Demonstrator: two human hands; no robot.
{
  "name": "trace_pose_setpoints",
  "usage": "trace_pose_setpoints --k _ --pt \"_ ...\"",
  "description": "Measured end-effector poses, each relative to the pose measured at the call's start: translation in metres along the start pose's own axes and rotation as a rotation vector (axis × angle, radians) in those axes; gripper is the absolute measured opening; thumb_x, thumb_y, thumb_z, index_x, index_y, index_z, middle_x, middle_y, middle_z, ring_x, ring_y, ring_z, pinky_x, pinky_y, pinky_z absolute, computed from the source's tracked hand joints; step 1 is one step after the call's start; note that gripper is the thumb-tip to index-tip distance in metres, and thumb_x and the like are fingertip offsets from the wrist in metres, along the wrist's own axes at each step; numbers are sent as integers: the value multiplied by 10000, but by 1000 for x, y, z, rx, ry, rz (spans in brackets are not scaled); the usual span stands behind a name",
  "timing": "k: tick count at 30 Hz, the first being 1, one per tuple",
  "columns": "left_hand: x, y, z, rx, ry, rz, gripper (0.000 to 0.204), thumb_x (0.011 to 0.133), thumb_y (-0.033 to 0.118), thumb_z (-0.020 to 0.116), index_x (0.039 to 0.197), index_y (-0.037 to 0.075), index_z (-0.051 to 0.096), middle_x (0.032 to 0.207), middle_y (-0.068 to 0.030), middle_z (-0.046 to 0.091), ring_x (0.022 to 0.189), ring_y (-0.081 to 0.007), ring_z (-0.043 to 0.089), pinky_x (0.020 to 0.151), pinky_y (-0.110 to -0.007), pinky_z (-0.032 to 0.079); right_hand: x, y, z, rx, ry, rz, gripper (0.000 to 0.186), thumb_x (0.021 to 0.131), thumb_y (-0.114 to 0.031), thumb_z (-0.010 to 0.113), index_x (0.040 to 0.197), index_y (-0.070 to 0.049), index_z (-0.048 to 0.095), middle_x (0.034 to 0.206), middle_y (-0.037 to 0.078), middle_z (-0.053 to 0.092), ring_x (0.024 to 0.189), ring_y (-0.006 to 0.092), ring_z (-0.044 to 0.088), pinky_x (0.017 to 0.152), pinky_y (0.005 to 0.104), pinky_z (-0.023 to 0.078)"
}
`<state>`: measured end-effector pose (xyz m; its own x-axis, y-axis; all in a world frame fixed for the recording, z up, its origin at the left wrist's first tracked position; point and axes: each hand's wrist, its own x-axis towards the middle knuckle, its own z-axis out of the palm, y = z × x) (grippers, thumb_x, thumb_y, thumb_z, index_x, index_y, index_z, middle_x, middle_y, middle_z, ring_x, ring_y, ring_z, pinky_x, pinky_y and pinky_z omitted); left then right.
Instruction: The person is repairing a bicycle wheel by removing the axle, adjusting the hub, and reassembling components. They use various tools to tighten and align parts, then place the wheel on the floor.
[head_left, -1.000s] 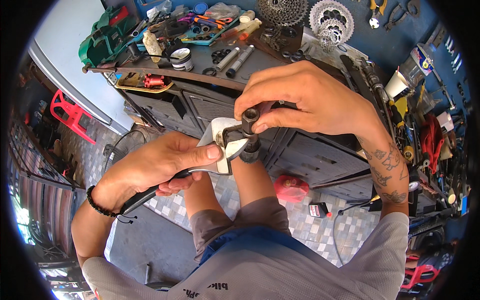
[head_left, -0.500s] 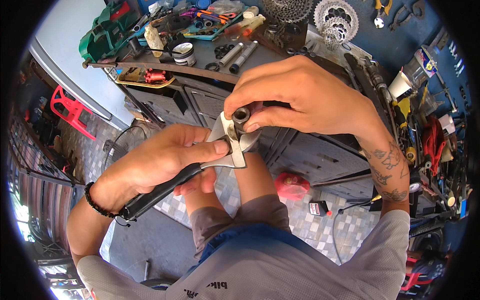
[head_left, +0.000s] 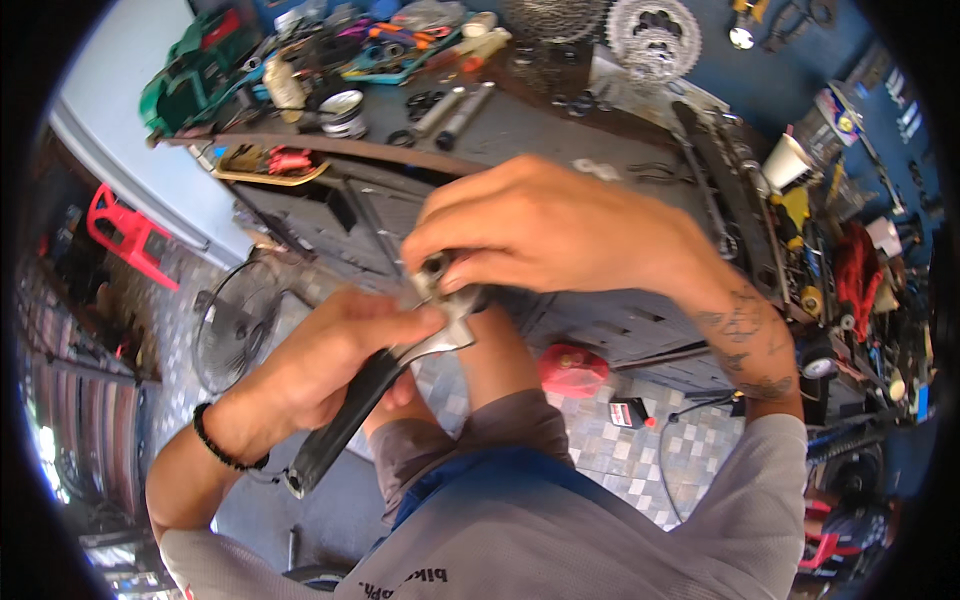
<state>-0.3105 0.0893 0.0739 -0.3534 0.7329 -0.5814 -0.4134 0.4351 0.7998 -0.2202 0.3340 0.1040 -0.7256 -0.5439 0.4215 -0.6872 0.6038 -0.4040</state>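
My left hand is wrapped around an adjustable wrench near its silver head, with the black handle slanting down toward my wrist. The thumb lies along the head. Pinched in the fingers of my right hand is a short, hollow, hex-shaped metal piece, its open end facing up. That piece sits at the wrench's jaws. Blur and my fingers hide how closely the jaws hold it. Both hands meet above my knees.
Beyond my hands stands a workbench crowded with tools, a white tub and bicycle sprockets. A fan and a red chair stand to the left. On the tiled floor lie a red bag and a small black box.
Both hands have shifted slightly left and lower in view, still together. The wrench handle has swung to a steeper slant. The view has turned a little, bringing more of the fan into sight.
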Motion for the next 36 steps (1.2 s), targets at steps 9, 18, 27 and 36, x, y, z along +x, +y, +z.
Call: trace_pose_setpoints --k 9,18,27,36 --pt "28 -87 -10 -158 -22 26 202 1043 190 702 961 6 682 738 -83 696 597 -147 653 574 -270 520 -30 10 107 -51 71 193 250 885 -209 791 1008 -33 663 1002 130 655 924 338 713 744 463 569" --pt "44 -164 -20 -147 67 135 216 1041 203 671 1047 -11 703 788 -49 665 619 -135 604 590 -268 483 -116 -15 -26 -1030 499 673 320 982 -293 721 1176 -39 732 1170 166 695 1054 379 692 912 465 554" --pt "60 -175 -41 -202 218 259 237 1072 202 650 1146 -20 687 886 -45 690 709 -97 595 662 -246 492 -200 19 -85 -871 90 1404 427 955 -199 708 1340 -39 614 1161 266 728 1145 470 670 961 524 519" --pt "62 -176 -49 -317 199 116 679 1046 701 549 1202 48 643 791 -83 694 541 -97 524 487 -246 416 -175 -49 -85 -640 640 1095 318 1123 -245 544 1330 -43 676 1085 114 750 768 137 556 715 282 443"
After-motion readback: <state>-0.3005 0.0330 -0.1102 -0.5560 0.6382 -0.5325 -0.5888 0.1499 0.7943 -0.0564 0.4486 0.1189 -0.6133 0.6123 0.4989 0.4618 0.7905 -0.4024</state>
